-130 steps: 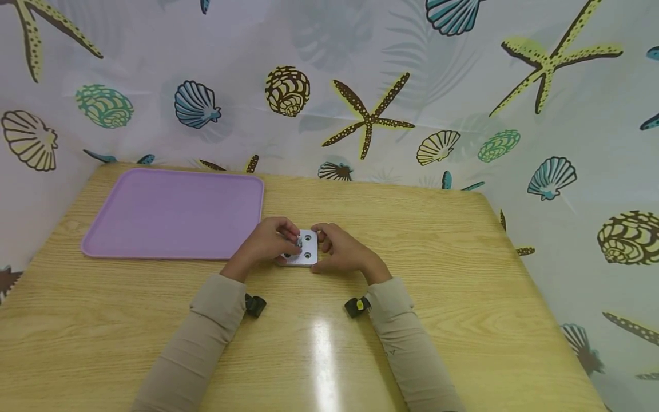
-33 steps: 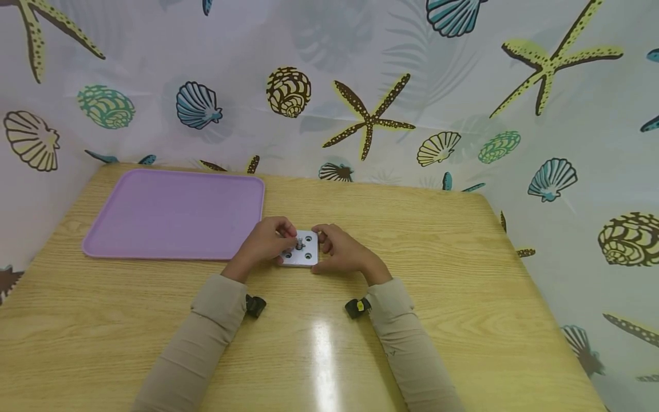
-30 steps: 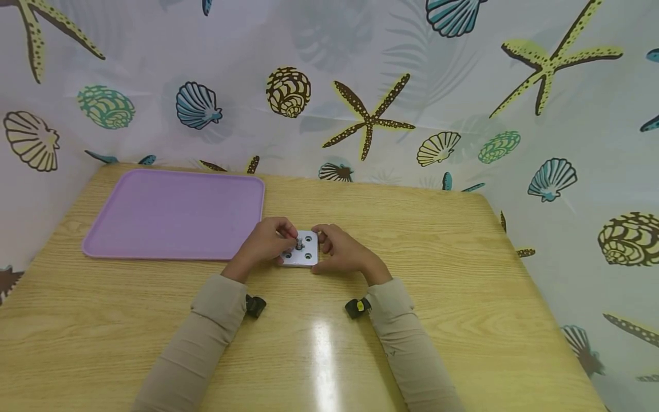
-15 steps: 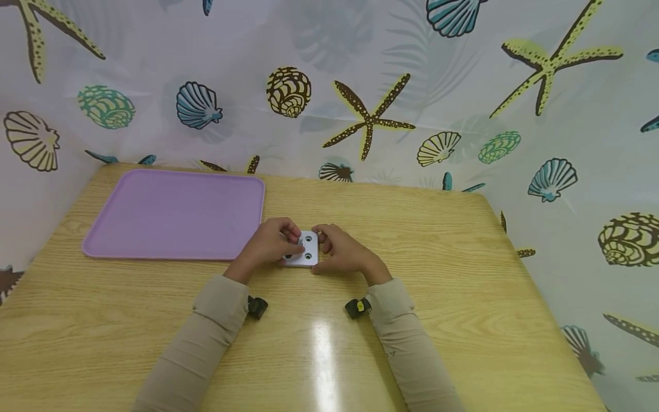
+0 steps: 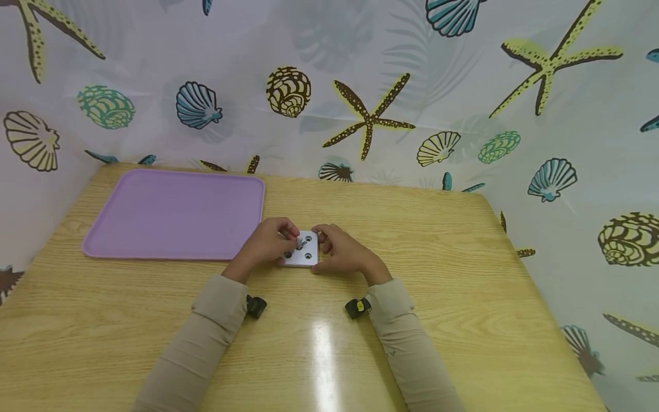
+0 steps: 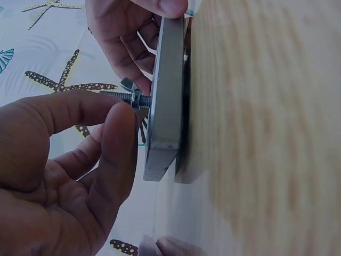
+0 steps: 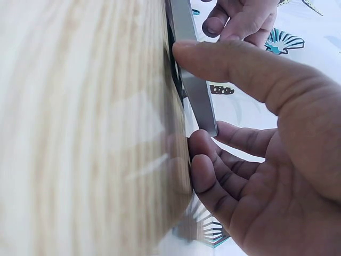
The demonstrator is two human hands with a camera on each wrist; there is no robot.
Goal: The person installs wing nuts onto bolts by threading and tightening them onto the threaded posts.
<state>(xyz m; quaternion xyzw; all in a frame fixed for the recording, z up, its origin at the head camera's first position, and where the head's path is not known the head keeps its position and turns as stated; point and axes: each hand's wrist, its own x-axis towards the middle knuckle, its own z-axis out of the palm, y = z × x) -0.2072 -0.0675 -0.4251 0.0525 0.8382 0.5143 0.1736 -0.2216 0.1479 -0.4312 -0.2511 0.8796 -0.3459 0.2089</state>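
A square metal plate (image 5: 311, 248) with holes near its corners lies at mid-table, slightly raised off the wood in the left wrist view. From its centre stands a threaded bolt (image 6: 113, 95), carrying a wing nut (image 6: 128, 84) close to the plate's face. My left hand (image 5: 270, 239) has thumb and index finger curled at the wing nut, pinching it; the fingertips partly hide it. My right hand (image 5: 342, 249) grips the plate's right side, thumb at the near edge and fingers at the far corner. In the right wrist view its thumb (image 7: 200, 58) presses the plate's edge.
A purple tray (image 5: 175, 256) lies at the back left, its right end close to my left hand. The wooden table (image 5: 412, 240) ends at a hanging cloth (image 5: 231, 57) printed with shells and starfish, behind and on both sides.
My left thumb and fingers shift slightly back and forth over the wing nut, and its wings now sit at another angle. The right hand and the plate stay in place.
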